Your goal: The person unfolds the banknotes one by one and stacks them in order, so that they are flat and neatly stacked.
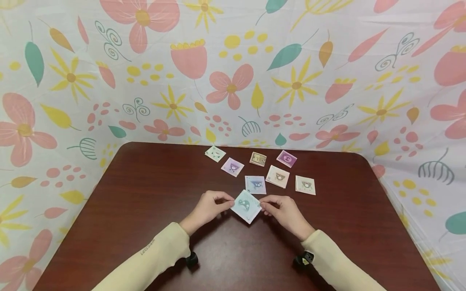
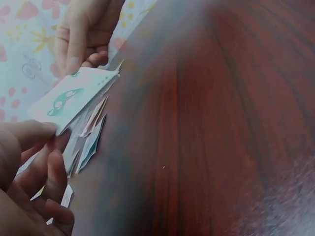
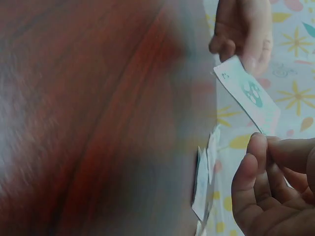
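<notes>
My left hand (image 1: 214,207) and right hand (image 1: 285,214) hold a small square paper card (image 1: 246,206) between them, above the table's middle. Its pale face carries a green print, and it is turned corner-up in the head view. Thumb and fingers of the left hand pinch one corner; those of the right hand pinch the opposite one. In the left wrist view the card (image 2: 74,96) hangs tilted between both hands. Just beyond it on the table lies a blue paper square (image 1: 255,184), close to the card's far corner.
On the dark table (image 1: 153,178) lie more paper squares: a beige one (image 1: 278,176), another beige one (image 1: 306,184), a lilac one (image 1: 232,167), a green-white one (image 1: 215,154), a tan one (image 1: 258,159) and a magenta one (image 1: 287,158). A flowered cloth (image 1: 233,117) hangs behind.
</notes>
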`<action>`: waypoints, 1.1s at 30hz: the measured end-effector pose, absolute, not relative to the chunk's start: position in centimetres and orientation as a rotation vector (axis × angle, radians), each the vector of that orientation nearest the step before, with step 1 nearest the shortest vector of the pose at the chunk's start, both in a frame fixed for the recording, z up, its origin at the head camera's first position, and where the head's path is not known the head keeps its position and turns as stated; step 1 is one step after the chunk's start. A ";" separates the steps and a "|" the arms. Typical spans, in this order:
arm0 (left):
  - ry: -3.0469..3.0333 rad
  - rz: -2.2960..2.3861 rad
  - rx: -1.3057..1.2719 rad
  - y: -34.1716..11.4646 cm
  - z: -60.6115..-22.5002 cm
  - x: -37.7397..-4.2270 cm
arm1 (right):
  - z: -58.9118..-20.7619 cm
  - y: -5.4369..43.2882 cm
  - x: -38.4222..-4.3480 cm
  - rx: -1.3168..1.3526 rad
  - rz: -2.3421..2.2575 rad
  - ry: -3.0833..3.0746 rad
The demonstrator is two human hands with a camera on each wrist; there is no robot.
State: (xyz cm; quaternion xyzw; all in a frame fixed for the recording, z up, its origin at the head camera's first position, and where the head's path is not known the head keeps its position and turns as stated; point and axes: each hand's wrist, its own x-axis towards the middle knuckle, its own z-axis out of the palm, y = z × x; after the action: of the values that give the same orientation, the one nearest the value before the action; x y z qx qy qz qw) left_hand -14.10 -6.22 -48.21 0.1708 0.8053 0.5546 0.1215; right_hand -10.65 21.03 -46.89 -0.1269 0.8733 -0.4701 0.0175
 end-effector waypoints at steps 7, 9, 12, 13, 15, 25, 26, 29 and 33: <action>2.264 1.593 0.521 -5.6 -48.8 -13.3 | -46.6 21.2 -11.0 -0.409 -1.357 2.910; 2.239 1.620 0.500 -5.4 -48.9 -13.1 | -46.7 21.2 -11.0 -0.420 -1.331 2.964; 2.206 1.666 0.428 -5.3 -48.9 -12.8 | -46.8 21.0 -11.0 -0.496 -1.292 3.049; 2.199 1.682 0.404 -5.3 -48.9 -12.7 | -46.9 20.9 -11.0 -0.532 -1.277 3.081; 2.190 1.703 0.356 -5.2 -48.9 -12.6 | -47.1 20.9 -10.9 -0.607 -1.251 3.136; 2.188 1.758 0.271 -5.2 -49.0 -12.2 | -47.2 20.2 -10.6 -0.667 -1.337 3.127; 2.183 1.766 0.270 -5.2 -49.0 -12.1 | -47.2 20.1 -10.6 -0.643 -1.352 3.113; 2.169 1.782 0.270 -5.2 -49.0 -11.9 | -47.2 20.0 -10.6 -0.577 -1.384 3.084; 2.165 1.781 0.279 -5.5 -48.9 -11.5 | -47.0 19.9 -10.5 -0.571 -1.431 3.058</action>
State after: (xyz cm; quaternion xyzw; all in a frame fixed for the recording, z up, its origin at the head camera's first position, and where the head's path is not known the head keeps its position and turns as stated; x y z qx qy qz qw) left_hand -11.55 -5.47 -48.90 0.0977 0.7583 0.6239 0.1616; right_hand -10.52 19.94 -47.00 -0.1652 0.8841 -0.4138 -0.1408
